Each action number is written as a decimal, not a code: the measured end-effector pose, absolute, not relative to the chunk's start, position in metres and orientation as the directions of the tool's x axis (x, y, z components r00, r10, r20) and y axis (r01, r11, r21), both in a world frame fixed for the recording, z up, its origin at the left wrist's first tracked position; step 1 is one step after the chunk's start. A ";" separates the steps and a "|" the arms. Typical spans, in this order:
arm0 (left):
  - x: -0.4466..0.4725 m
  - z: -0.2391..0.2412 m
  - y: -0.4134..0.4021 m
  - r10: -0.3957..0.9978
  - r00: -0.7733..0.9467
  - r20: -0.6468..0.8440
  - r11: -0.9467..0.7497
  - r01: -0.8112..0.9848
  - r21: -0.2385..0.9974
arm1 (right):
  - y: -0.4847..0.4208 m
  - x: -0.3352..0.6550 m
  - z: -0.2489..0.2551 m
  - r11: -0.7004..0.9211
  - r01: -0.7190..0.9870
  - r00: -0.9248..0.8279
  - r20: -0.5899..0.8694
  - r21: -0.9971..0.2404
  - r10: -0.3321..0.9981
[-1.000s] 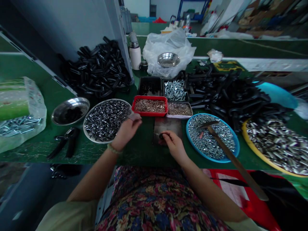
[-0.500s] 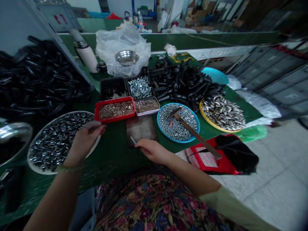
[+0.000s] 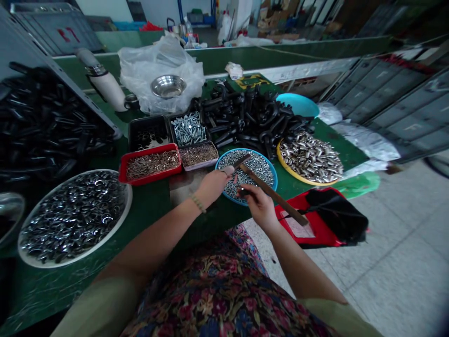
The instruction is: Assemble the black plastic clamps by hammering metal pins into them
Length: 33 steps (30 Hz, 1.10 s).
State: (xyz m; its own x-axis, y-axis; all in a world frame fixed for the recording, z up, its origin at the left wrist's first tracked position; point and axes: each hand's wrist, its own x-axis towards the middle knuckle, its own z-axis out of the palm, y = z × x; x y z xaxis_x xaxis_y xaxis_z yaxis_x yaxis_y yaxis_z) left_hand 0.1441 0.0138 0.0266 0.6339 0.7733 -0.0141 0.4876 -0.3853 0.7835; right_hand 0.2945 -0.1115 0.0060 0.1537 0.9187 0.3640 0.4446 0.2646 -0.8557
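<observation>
My left hand (image 3: 212, 186) reaches over the left rim of a blue tray (image 3: 275, 181) of small metal nuts. Its fingers are closed together by the hammer's head; what they pinch, if anything, is hidden. My right hand (image 3: 261, 208), at the tray's front edge, grips a small dark metal part (image 3: 243, 192) between thumb and fingers. A thin pale piece seems to stick up from it, too small to name. The hammer (image 3: 277, 194) lies across the nuts, its wooden handle reaching over the right rim. A small reddish piece (image 3: 235, 178) lies among the nuts.
A white tray (image 3: 128, 199) of shiny curved metal pieces stands left. Behind are a red tray (image 3: 122, 177) of pins, a box of bolts (image 3: 189, 128) and piled black parts (image 3: 242, 117). A yellow tray (image 3: 286, 166) of metal sleeves and a red-black bag (image 3: 315, 227) are right.
My left hand has moved right, from the white tray to the blue tray of nuts. My right hand has moved right from the metal plate to the blue tray, now holding a dark part.
</observation>
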 end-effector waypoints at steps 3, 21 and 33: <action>0.175 0.015 0.018 0.755 0.655 -0.024 -0.448 0.542 0.711 | -0.120 0.310 0.004 0.207 0.398 0.246 0.322 -0.894 0.914; 0.068 0.044 0.007 0.616 0.678 -0.401 0.608 -0.085 0.790 | -0.086 0.266 0.047 0.239 0.308 -0.335 0.130 -0.921 0.933; 0.020 0.081 0.003 0.747 0.658 -0.092 0.075 0.054 0.996 | -0.077 0.214 0.019 0.098 -0.166 -0.242 0.137 -0.981 0.961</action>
